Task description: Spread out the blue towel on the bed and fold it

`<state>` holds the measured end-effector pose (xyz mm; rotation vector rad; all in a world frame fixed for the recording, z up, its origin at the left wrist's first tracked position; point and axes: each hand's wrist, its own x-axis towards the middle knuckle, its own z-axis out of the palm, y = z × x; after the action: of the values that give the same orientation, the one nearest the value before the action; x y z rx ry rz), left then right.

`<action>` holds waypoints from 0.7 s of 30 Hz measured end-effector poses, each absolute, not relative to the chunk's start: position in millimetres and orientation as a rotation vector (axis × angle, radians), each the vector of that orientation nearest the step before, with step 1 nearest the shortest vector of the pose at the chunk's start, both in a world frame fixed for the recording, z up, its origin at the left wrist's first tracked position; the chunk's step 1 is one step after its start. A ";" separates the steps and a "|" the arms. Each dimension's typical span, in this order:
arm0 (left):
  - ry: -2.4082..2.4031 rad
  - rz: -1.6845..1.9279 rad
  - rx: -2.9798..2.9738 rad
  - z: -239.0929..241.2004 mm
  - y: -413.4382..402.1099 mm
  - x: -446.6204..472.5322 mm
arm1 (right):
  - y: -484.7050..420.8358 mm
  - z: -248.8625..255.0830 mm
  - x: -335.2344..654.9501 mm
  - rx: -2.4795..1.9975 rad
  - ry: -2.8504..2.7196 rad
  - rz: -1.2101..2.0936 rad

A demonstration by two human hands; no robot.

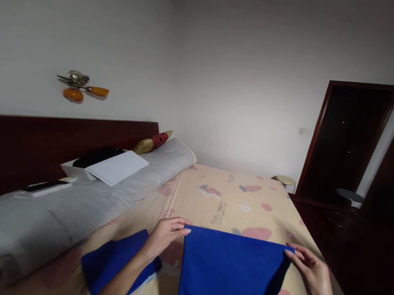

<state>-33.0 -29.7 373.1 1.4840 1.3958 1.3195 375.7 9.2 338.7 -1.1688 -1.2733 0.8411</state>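
A plain blue cloth (pixel 229 276) hangs spread between my two hands over the bed, its upper edge pulled nearly straight. My left hand (pixel 166 237) pinches its upper left corner between thumb and fingers. At the upper right corner, my right hand (pixel 311 271) grips the fabric in the same way. The cloth's lower part runs out of view at the bottom. Another blue cloth (pixel 107 258), which looks folded, lies on the bed to the left, partly hidden behind my left forearm.
The bed (pixel 213 192) has a cream sheet with pink prints. Along the dark headboard (pixel 41 128) lies a grey rolled bedding piece (pixel 166 163), with a white box lid (pixel 119 166), a phone-like dark object (pixel 46 186) and a red-gold cushion (pixel 152 142). Stools (pixel 285 180) stand beyond.
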 end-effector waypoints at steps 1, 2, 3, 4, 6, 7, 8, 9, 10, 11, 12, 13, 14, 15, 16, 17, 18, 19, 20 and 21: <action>1.407 1.322 1.483 373.8 -31.5 -33.4 | 8.6 339.8 377.8 -1.182 -1.296 0.799; 1.416 1.322 1.485 374.2 -33.1 -33.8 | 8.2 340.1 379.8 -1.196 -1.322 0.759; 1.423 1.328 1.488 374.4 -34.4 -34.2 | 8.1 339.7 381.7 -1.210 -1.351 0.723; 1.432 1.339 1.492 374.5 -35.4 -34.6 | 8.2 339.0 383.3 -1.227 -1.380 0.691; 1.450 1.368 1.499 374.8 -36.9 -35.2 | 8.3 337.4 385.4 -1.255 -1.435 0.645; 1.456 1.389 1.505 375.2 -37.4 -35.5 | 8.2 337.0 386.0 -1.263 -1.456 0.630; 1.459 1.411 1.521 375.8 -37.8 -35.8 | 7.9 337.1 386.4 -1.264 -1.472 0.619; 1.457 1.428 1.548 376.8 -38.3 -36.3 | 7.4 337.8 386.8 -1.260 -1.486 0.612; 1.451 1.441 1.583 378.2 -38.9 -36.7 | 6.5 339.0 387.3 -1.257 -1.496 0.603; 1.441 1.448 1.623 380.0 -39.8 -37.1 | 5.3 340.9 388.1 -1.252 -1.505 0.595; 1.428 1.444 1.663 382.3 -41.3 -37.4 | 3.6 343.3 389.5 -1.243 -1.518 0.594; 1.415 1.432 1.699 385.3 -43.6 -37.6 | 1.5 346.0 391.5 -1.229 -1.540 0.604; 1.403 1.411 1.733 388.9 -46.7 -37.6 | -1.2 348.9 394.3 -1.213 -1.573 0.627; 1.391 1.383 1.763 393.2 -50.9 -37.6 | -4.3 352.0 398.0 -1.198 -1.610 0.663; 1.380 1.348 1.792 398.3 -56.1 -37.4 | -7.9 355.1 402.6 -1.185 -1.645 0.709; 1.371 1.309 1.819 403.8 -62.2 -37.1 | -11.8 358.1 407.8 -1.176 -1.676 0.755; 1.365 1.268 1.840 409.6 -68.8 -36.8 | -15.8 361.0 413.4 -1.176 -1.698 0.789; 1.356 1.228 1.854 415.3 -75.4 -36.7 | -19.7 363.7 418.9 -1.178 -1.708 0.810; 1.344 1.194 1.860 420.3 -81.5 -36.7 | -23.0 366.1 423.8 -1.179 -1.712 0.819; 1.330 1.173 1.860 423.9 -86.2 -37.0 | -25.4 368.1 427.7 -1.178 -1.714 0.822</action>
<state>-37.0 -86.2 423.9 1.8598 1.3304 1.1734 427.7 -25.4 368.1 -1.1781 -1.7140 0.8222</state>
